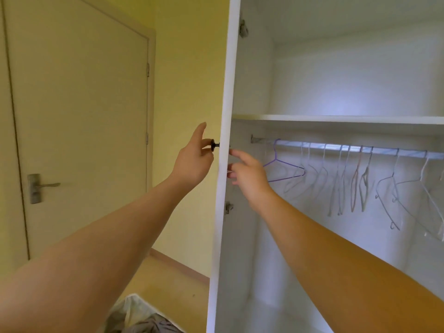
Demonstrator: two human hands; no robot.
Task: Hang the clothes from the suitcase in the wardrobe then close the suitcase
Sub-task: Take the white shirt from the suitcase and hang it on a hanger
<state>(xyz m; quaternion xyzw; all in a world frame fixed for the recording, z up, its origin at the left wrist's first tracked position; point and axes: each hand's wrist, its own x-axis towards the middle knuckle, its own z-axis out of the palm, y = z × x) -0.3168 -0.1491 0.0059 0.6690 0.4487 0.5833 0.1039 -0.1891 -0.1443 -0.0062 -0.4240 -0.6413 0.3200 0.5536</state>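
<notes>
The white wardrobe door (222, 188) stands edge-on to me, swung open. My left hand (194, 159) pinches its small black knob (214, 145) on the outer side, index finger pointing up. My right hand (247, 176) is on the inner side of the door, fingers spread and relaxed near its edge, holding nothing. Inside the wardrobe a rail (348, 148) carries several empty hangers, a purple one (283, 168) at the left. At the bottom edge the open suitcase (131, 306) shows, with grey clothes (149, 324) in it.
A cream room door (79, 131) with a metal handle (39, 187) is shut at the left. A white shelf (336, 118) runs above the rail. Yellow wall and wooden floor (173, 282) lie between the room door and the wardrobe.
</notes>
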